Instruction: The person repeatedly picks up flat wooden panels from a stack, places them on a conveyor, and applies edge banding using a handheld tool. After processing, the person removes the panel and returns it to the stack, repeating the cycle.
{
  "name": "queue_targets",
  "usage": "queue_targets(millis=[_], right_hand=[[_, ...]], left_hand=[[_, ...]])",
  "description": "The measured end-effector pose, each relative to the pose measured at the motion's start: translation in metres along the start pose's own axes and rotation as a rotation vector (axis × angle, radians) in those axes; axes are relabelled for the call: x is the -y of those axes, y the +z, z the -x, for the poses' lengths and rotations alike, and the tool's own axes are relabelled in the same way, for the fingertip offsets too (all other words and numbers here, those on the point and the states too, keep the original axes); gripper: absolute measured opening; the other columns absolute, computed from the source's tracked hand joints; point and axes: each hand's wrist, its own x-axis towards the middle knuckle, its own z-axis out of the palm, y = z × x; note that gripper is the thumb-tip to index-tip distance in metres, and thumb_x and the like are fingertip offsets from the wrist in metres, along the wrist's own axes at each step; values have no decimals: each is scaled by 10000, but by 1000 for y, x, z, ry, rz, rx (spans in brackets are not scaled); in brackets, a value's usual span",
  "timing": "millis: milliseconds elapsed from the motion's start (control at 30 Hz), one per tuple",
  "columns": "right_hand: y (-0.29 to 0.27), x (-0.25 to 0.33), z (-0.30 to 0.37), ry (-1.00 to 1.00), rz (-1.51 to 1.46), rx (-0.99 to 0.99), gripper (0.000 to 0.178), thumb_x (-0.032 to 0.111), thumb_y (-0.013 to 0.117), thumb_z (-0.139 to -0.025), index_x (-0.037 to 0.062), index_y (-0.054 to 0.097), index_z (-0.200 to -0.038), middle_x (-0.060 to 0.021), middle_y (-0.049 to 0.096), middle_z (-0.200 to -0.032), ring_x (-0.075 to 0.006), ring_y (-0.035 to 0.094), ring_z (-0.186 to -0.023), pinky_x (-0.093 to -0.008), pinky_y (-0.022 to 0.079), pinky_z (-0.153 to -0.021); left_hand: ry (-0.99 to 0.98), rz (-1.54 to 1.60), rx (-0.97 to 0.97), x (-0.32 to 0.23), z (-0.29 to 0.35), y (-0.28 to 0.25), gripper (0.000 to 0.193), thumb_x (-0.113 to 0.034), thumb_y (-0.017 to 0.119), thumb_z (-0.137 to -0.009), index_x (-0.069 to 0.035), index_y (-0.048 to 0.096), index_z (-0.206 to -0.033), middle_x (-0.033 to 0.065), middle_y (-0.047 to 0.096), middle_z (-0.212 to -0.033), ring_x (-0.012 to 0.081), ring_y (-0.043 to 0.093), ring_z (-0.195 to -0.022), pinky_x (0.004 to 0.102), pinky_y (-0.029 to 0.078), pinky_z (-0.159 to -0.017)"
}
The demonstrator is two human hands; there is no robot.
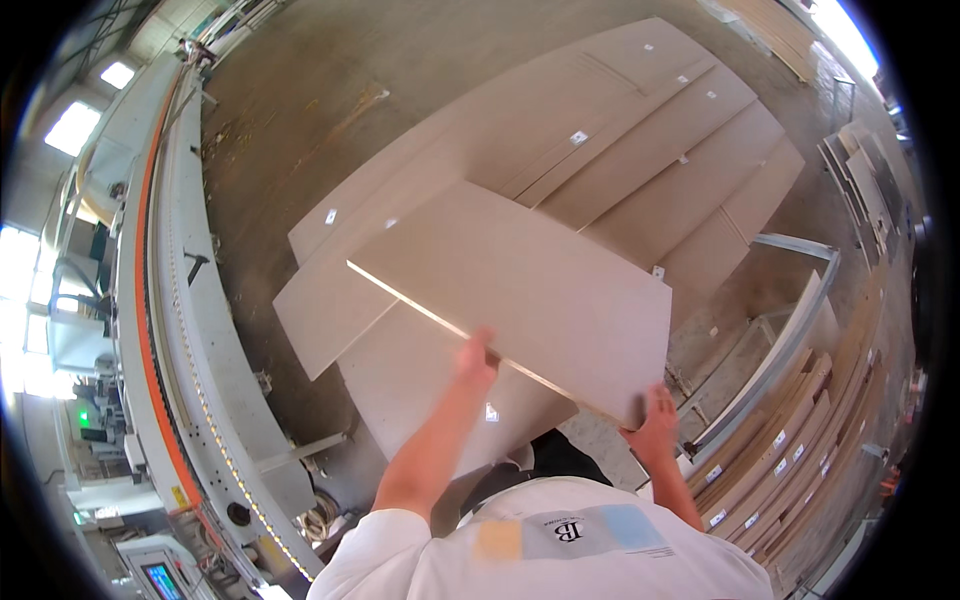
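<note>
A flat brown-beige board (530, 275) with a pale long edge is tilted in front of me, above other boards. My left hand (478, 360) grips it near the middle of that pale edge, its fingers partly blurred and curled round the edge. At the board's near right corner, my right hand (655, 425) is closed on it, some fingers hidden from view. Beneath lie several similar boards (690, 150), overlapping in a broad stack, many with small white labels (578, 137).
A long machine (150, 300) with an orange strip and a row of rollers runs along the left. A grey metal frame (800, 340) stands at the right, beside several upright boards (790, 450). More boards (865, 185) lean farther back. Concrete floor (400, 90) lies beyond the stack.
</note>
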Motion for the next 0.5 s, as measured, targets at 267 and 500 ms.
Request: queue_targets(millis=[267, 500], right_hand=[[35, -51, 17, 981, -1127, 594, 745, 621, 574, -943, 67, 554, -1441, -62, 591, -1420, -257, 596, -1254, -462, 458, -1074], [126, -8, 72, 707, -1117, 562, 668, 561, 578, -981, 49, 580, -1411, -90, 626, -1365, -271, 615, -1209, -448, 495, -1015]], left_hand=[[-28, 359, -29, 68, 64, -167, 266, 4, 665, -908, -3, 599, -1165, 111, 645, -1144, 276, 640, -1068, 421, 544, -961], [143, 504, 53, 89, 188, -328, 376, 3, 633, -897, -41, 595, -1268, 97, 637, -1244, 280, 594, -1201, 441, 466, -1079]])
